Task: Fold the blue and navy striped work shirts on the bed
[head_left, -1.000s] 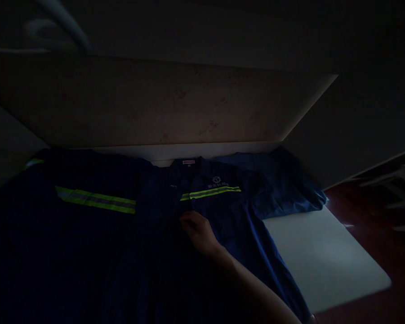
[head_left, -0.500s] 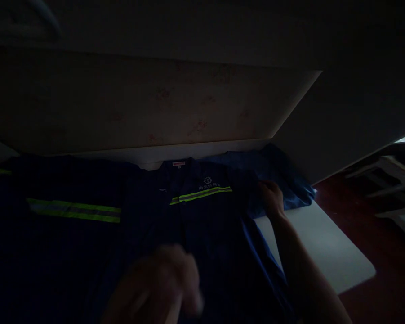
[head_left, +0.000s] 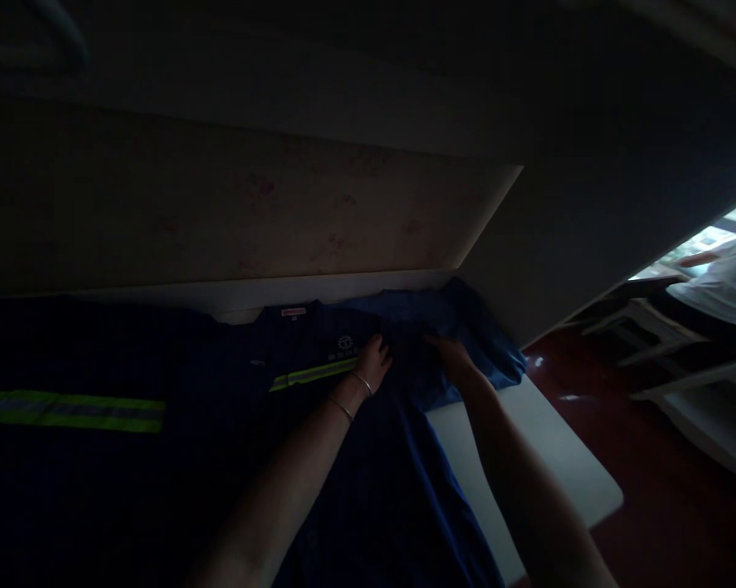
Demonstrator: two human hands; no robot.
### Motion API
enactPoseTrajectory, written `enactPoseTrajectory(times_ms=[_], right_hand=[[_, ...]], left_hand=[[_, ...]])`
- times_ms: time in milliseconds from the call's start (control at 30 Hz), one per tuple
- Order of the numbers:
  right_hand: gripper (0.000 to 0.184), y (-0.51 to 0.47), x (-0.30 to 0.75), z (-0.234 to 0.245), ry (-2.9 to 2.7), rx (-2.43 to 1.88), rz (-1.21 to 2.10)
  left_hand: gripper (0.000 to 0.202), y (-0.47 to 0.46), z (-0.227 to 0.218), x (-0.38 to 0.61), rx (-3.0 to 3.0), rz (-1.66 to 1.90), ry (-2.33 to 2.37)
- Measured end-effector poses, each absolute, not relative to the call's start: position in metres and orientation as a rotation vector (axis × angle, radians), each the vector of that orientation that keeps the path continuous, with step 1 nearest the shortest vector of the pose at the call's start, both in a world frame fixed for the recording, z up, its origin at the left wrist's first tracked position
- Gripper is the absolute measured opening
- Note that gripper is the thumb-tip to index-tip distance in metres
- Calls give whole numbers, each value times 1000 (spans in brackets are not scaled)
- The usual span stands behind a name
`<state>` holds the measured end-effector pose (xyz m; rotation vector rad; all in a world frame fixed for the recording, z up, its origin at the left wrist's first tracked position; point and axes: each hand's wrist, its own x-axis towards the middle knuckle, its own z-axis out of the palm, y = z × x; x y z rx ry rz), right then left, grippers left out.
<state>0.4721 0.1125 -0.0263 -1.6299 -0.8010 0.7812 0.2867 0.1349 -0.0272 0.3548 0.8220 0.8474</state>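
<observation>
A dark blue work jacket (head_left: 336, 441) lies spread out, with a small red-and-white collar label, a pale chest logo and a yellow-green reflective stripe. My left hand (head_left: 373, 365), with bracelets at its wrist, has its fingers bent onto the cloth beside the logo and covers the stripe's right end. Farther right, my right hand (head_left: 454, 359) pinches the jacket near its short sleeve edge. Dim light hides the fingertips in part. Behind and to the right of it lies a lighter blue bunched garment (head_left: 483, 327).
Another dark garment with a wide reflective stripe (head_left: 67, 411) lies on the left. The white table (head_left: 539, 449) has a rounded corner at right. A patterned panel (head_left: 282, 212) rises behind. Beyond the dark partition (head_left: 564, 245), a person in a white top (head_left: 726, 282) is beside pale stools.
My left hand has moved from the near foreground up and right onto the jacket by the logo. My right hand stays at the sleeve. The view has turned right, bringing a person into sight.
</observation>
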Motion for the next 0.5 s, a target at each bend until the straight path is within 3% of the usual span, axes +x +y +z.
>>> enactPoseTrajectory(times_ms=[133, 333, 500], right_hand=[[38, 105, 453, -14, -893, -1614, 833], [31, 80, 376, 1, -1811, -1645, 402], [55, 62, 335, 8, -2121, -1766, 416]], left_hand=[[39, 138, -34, 282, 334, 831, 797], [54, 139, -21, 263, 348, 852, 670], [68, 127, -13, 222, 372, 860, 711]])
